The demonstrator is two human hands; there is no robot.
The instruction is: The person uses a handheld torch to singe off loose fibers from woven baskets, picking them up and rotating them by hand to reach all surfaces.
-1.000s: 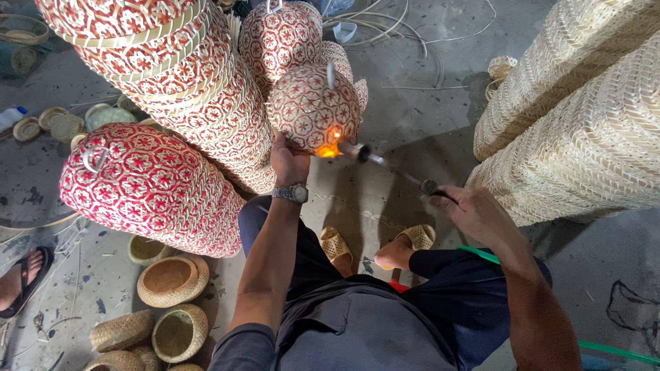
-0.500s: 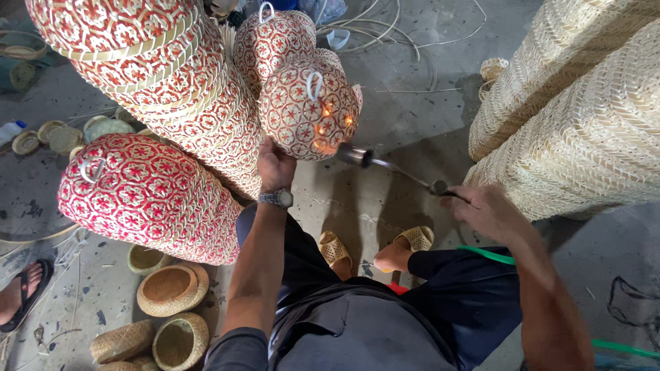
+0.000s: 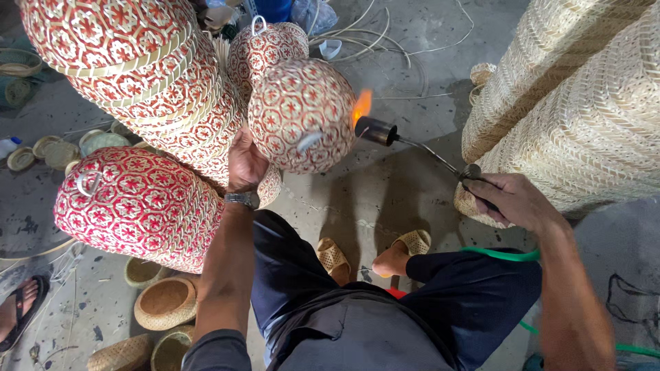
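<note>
Woven lantern-shaped basket (image 3: pixel 301 113), red-and-cream star lattice, rounded, with a metal loop handle on its near face; held up off the concrete floor (image 3: pixel 385 185) in front of the seated person. Left hand (image 3: pixel 245 163), wristwatch (image 3: pixel 242 199) at the wrist, reaches under the basket's lower left side; the fingers are hidden behind the weave, so their grip cannot be told, though the hand touches the basket there. Right hand (image 3: pixel 512 199) closed around the grip of a gas torch (image 3: pixel 412 144), fingers wrapped over the handle, thin metal stem running up-left to a dark nozzle. Flame (image 3: pixel 361 105), orange, at the nozzle mouth, licking the basket's right edge; the torch-holding fingers are well apart from the basket. Green hose (image 3: pixel 498 255) trails from below the right hand across the dark trousers. Further red patterned baskets (image 3: pixel 137 199) stacked at left. Pale natural woven baskets (image 3: pixel 584 103), large, at right. Small round woven lids and bowls (image 3: pixel 163 302) on the floor at lower left. Woven sandals (image 3: pixel 414 241) on the person's feet.
</note>
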